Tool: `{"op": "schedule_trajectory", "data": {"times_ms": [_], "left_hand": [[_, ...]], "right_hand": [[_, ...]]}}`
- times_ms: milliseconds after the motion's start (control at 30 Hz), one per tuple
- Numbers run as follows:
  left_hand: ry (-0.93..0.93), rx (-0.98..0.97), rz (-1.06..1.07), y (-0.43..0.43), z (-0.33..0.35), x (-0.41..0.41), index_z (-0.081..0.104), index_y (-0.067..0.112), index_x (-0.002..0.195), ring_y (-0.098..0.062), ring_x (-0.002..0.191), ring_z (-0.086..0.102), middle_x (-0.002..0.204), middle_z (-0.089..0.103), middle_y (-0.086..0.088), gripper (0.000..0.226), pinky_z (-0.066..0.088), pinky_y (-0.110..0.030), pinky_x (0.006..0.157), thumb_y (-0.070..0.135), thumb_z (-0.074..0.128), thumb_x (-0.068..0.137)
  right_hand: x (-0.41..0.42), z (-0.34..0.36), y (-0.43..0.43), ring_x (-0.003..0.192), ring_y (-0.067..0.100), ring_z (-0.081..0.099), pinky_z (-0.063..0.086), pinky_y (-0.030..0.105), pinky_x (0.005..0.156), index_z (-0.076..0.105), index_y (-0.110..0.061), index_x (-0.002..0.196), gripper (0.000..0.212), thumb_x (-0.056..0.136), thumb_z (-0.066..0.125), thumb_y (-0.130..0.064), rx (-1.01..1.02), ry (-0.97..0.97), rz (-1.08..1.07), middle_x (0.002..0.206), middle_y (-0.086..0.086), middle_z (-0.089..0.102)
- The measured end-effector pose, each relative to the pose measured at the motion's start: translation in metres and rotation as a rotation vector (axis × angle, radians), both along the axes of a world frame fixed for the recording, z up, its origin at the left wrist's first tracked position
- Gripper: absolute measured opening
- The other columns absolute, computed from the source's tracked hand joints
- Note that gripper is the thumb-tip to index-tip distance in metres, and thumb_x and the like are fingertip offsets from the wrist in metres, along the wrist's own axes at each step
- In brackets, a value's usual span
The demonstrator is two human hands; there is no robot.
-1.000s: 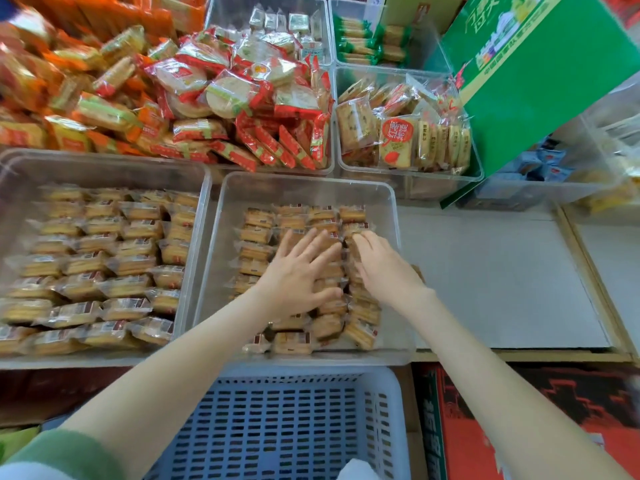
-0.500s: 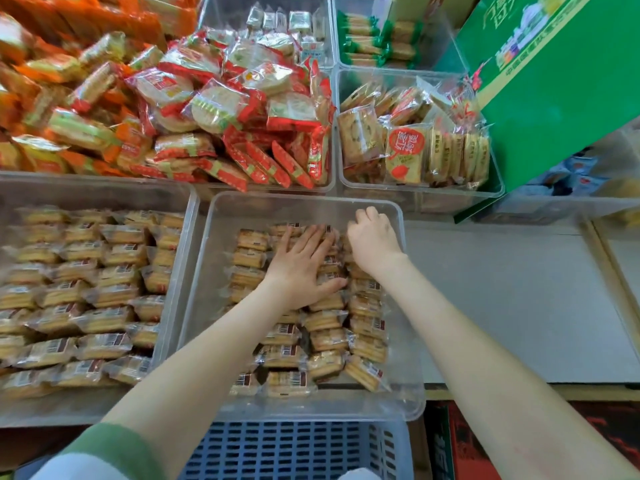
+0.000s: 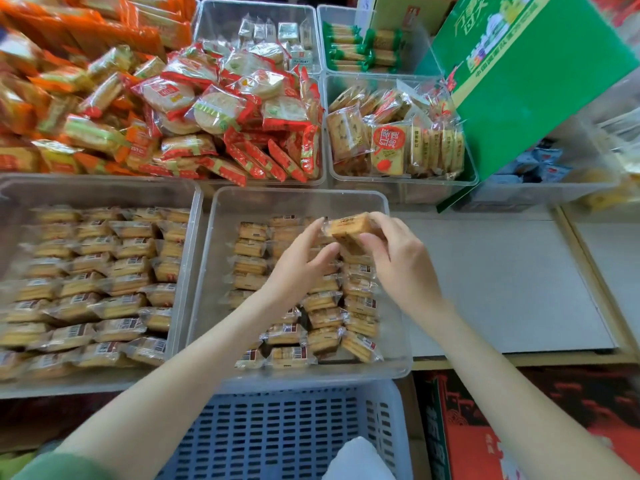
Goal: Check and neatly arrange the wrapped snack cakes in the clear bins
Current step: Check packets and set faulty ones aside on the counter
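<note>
Inspection, I judge — one wrapped snack cake (image 3: 349,230) is held between both hands, above the clear bin (image 3: 301,195) beneath them: right hand (image 3: 398,268) grips its right end, left hand (image 3: 301,265) pinches the left. Golden block in clear film. Next — lay it level into a row (image 3: 360,292) below.

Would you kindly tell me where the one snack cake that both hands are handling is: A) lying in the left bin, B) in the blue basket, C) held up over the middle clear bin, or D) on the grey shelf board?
C: the left hand and right hand pinch the wrapped snack cake up over the middle clear bin.
</note>
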State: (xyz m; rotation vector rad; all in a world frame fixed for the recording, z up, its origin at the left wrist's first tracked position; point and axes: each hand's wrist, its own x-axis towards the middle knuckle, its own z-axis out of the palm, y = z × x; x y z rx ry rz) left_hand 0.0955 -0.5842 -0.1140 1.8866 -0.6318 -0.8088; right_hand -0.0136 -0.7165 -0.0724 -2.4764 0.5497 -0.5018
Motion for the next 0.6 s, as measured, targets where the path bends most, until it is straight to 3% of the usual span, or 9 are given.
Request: {"op": "schedule_trajectory", "data": {"times_ms": [100, 200, 333, 400, 500, 600], "left_hand": [[0.188, -0.118, 0.052, 0.029, 0.026, -0.021, 0.056, 0.022, 0.127, -0.014, 0.106, 0.066, 0.114, 0.07, 0.001, 0.033, 0.053, -0.04, 0.096, 0.03, 0.059, 0.096], [0.23, -0.082, 0.104, 0.062, 0.043, -0.043, 0.061, 0.017, 0.106, -0.015, 0.093, 0.071, 0.105, 0.073, -0.004, 0.019, 0.058, -0.039, 0.086, 0.023, 0.068, 0.09], [0.269, -0.069, 0.184, 0.1, 0.059, -0.077, 0.058, 0.012, 0.095, -0.02, 0.084, 0.073, 0.096, 0.073, -0.007, 0.016, 0.061, -0.04, 0.077, 0.017, 0.071, 0.086], [0.288, -0.075, 0.185, 0.116, 0.063, -0.091, 0.058, 0.01, 0.092, -0.02, 0.08, 0.073, 0.09, 0.074, -0.005, 0.013, 0.06, -0.042, 0.078, 0.014, 0.07, 0.088], [0.375, -0.129, 0.174, 0.135, 0.072, -0.112, 0.058, 0.007, 0.088, -0.023, 0.079, 0.071, 0.083, 0.073, -0.007, 0.007, 0.06, -0.046, 0.08, 0.005, 0.064, 0.091], [0.34, -0.125, 0.156, 0.145, 0.081, -0.132, 0.058, 0.007, 0.086, -0.019, 0.077, 0.072, 0.079, 0.072, -0.002, 0.009, 0.061, -0.036, 0.073, 0.002, 0.06, 0.093]], "right_hand": [[-0.034, 0.014, 0.027, 0.1, 0.012, 0.064, 0.055, 0.033, 0.084, 0.055, -0.028, 0.128, 0.031, 0.097, 0.053, -0.028, 0.456, 0.044, -0.141, 0.113, -0.003, 0.067], [-0.063, 0.023, 0.054, 0.099, 0.013, 0.067, 0.057, 0.032, 0.084, 0.061, -0.023, 0.116, 0.023, 0.094, 0.057, -0.019, 0.862, -0.054, -0.221, 0.11, 0.002, 0.069], [-0.093, 0.026, 0.089, 0.097, 0.022, 0.068, 0.058, 0.034, 0.079, 0.067, -0.015, 0.1, 0.011, 0.092, 0.061, -0.01, 1.037, -0.112, -0.289, 0.106, 0.006, 0.071], [-0.105, 0.027, 0.101, 0.097, 0.025, 0.067, 0.056, 0.036, 0.081, 0.067, -0.013, 0.095, 0.007, 0.091, 0.062, -0.01, 1.089, -0.134, -0.327, 0.103, 0.008, 0.071], [-0.125, 0.031, 0.11, 0.086, 0.023, 0.065, 0.055, 0.032, 0.071, 0.065, -0.01, 0.091, 0.006, 0.093, 0.059, -0.011, 1.163, -0.159, -0.325, 0.095, 0.007, 0.071], [-0.142, 0.034, 0.116, 0.073, 0.02, 0.062, 0.053, 0.033, 0.067, 0.062, -0.009, 0.085, 0.012, 0.095, 0.055, -0.008, 1.218, -0.177, -0.287, 0.078, 0.003, 0.069]]}}
